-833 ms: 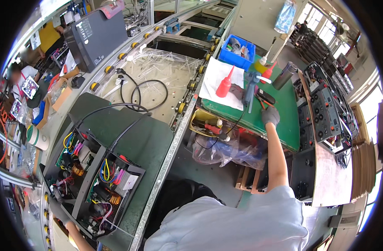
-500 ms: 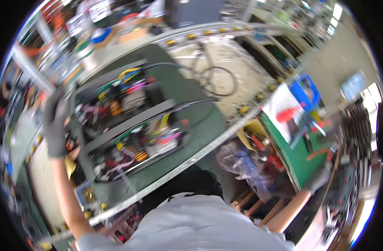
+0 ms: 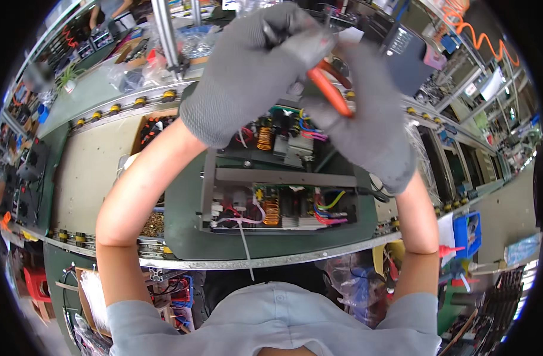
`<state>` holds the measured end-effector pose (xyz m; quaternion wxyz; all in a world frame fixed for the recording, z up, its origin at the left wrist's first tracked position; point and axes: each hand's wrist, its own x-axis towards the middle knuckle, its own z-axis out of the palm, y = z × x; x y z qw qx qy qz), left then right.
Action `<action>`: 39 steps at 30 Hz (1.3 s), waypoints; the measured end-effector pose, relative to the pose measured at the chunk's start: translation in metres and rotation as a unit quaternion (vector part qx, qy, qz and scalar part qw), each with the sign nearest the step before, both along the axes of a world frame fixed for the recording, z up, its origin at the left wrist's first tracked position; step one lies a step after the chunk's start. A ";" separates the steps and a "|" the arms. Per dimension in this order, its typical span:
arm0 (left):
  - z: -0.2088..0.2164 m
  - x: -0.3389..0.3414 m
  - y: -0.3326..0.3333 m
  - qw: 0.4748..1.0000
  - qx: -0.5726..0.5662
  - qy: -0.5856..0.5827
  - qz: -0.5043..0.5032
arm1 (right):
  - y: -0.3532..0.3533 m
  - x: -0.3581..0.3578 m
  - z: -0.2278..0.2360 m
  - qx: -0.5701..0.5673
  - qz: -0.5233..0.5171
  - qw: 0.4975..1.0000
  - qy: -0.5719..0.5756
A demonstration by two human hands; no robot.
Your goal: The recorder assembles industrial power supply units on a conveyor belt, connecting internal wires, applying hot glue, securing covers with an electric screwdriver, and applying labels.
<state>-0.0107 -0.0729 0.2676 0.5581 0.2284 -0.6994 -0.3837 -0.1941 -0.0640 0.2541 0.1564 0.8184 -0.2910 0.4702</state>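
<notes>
Both my hands wear grey gloves and are raised above two open black-framed electronic units. My right hand [image 3: 372, 113] is closed around orange-handled pliers [image 3: 329, 92]; their jaws are not clearly visible. My left hand [image 3: 248, 74] has its fingers curled and its thumb pressed in close to the pliers; what it pinches, if anything, I cannot make out. Below, the near unit [image 3: 337, 181] shows copper coils, coloured wires and a white cable tie [image 3: 246, 249] whose long tail hangs over the front. The far unit [image 3: 295, 151] is partly hidden behind my hands.
The units rest on a dark green board [image 3: 182, 207] on a roller conveyor line. A tray of small brass-coloured parts [image 3: 154, 224] sits at left. At right are a blue bin [image 3: 473, 231] and a plastic bag [image 3: 356, 291]. Another person [image 3: 111, 8] is at far left.
My right hand has come from the green bench at right, bringing the pliers over the units. My left hand has swung in from the units' left side. The view has turned.
</notes>
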 end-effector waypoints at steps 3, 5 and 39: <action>-0.032 0.043 -0.016 0.997 -0.005 -0.072 -0.002 | -0.029 0.013 -0.012 0.188 0.026 0.974 0.127; -0.055 0.067 -0.025 0.988 -0.044 -0.139 0.055 | -0.047 0.014 -0.018 0.160 -0.041 0.958 0.235; -0.114 0.115 0.158 0.938 0.107 -0.053 0.326 | 0.010 0.023 -0.038 -0.196 0.062 0.889 0.410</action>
